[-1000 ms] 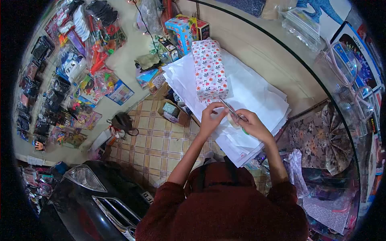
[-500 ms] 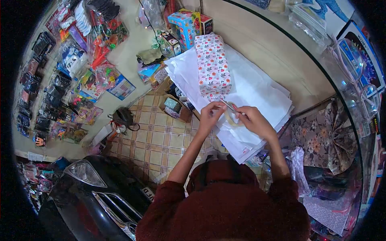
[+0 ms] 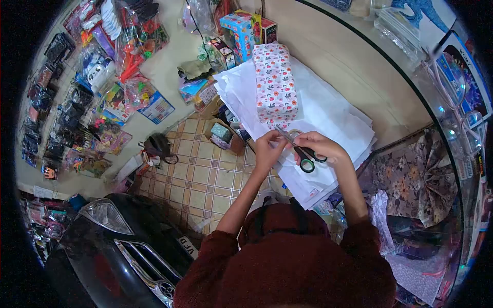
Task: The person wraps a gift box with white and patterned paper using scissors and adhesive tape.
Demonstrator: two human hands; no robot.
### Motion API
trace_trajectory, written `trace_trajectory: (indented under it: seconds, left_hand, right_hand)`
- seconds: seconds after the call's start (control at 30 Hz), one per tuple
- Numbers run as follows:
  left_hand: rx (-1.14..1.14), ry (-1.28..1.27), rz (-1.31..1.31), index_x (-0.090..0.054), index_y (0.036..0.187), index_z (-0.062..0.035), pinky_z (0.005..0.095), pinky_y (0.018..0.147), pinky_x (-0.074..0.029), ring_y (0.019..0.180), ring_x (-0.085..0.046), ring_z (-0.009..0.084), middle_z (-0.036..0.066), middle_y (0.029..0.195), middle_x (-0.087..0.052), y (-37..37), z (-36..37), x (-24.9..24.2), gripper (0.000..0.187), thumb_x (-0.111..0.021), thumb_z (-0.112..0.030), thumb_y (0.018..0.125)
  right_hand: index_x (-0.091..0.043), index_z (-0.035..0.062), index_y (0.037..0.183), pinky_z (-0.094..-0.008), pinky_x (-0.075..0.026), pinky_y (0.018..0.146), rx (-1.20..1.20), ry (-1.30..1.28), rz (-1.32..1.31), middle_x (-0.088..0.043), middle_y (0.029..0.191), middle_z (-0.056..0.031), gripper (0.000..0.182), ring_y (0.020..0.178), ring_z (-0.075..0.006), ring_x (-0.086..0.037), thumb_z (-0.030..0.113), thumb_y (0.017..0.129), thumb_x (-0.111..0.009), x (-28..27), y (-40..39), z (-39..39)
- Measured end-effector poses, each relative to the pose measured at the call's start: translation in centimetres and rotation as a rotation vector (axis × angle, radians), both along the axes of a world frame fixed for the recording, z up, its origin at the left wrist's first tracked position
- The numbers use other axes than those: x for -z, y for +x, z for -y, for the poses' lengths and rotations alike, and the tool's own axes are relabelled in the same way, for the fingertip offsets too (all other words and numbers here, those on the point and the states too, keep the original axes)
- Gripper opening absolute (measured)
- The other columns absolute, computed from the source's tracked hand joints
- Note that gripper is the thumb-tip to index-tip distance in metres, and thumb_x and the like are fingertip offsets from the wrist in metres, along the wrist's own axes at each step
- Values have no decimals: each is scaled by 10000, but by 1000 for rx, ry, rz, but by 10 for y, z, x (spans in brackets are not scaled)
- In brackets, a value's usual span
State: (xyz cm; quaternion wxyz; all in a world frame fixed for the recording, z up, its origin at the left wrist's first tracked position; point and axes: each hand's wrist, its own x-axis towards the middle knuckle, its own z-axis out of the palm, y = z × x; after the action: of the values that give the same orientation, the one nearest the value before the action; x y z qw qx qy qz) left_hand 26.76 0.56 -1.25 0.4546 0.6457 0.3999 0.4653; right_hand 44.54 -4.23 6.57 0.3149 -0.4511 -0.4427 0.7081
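Note:
A pair of scissors [image 3: 306,163] with black and green handles lies across my right hand [image 3: 324,146], whose fingers are closed around its middle. The blades point up and left, towards my left hand [image 3: 268,151]. Those left fingers are pinched together beside the blade tips; what they hold is too small to tell. Just beyond both hands lies a box [image 3: 276,84] wrapped in white paper with a red flower print. It rests on a stack of white paper sheets [image 3: 328,102]. A pale ring, perhaps a tape roll, is mostly hidden behind the scissors and right fingers.
Small boxed goods [image 3: 239,38] stand behind the wrapped box. An open carton [image 3: 237,146] sits left of the paper stack on the tiled floor [image 3: 195,169]. A black car front [image 3: 128,241] is at lower left. A glass-edged counter curves along the right.
The scissors' handles have come into view below my right hand, which has turned slightly. The pale ring seen between my hands is now mostly covered. My left hand stays pinched.

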Motion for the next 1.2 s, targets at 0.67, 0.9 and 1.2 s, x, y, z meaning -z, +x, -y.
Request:
trace_trajectory:
  seconds: [0.67,0.9,1.2]
  left_hand:
    - [48,-2,28,-691,948,16,225,595,-477,658,-611,76,56,789,-695,-10,3,12,162,-667,-115,856]
    - [-63,-18,63,-704,902,-8,225,517,-428,581,-567,76,59,738,-681,-5,7,10,184,-696,-179,837]
    - [2,-89,213,-700,880,19,218,575,-451,619,-580,69,33,730,-669,-25,-5,-4,152,-691,-128,843]
  right_hand:
    - [-643,54,1086,-440,-468,700,462,540,1457,-638,820,-195,305,775,-338,-622,254,862,-589,24,31,13]
    - [-602,44,1106,-423,-362,872,369,917,1204,-567,986,-162,404,976,-324,-540,347,839,-622,18,-18,22]
    - [-634,25,910,-393,-466,646,96,910,825,-618,786,-192,265,728,-358,-596,285,857,-632,25,-20,24]
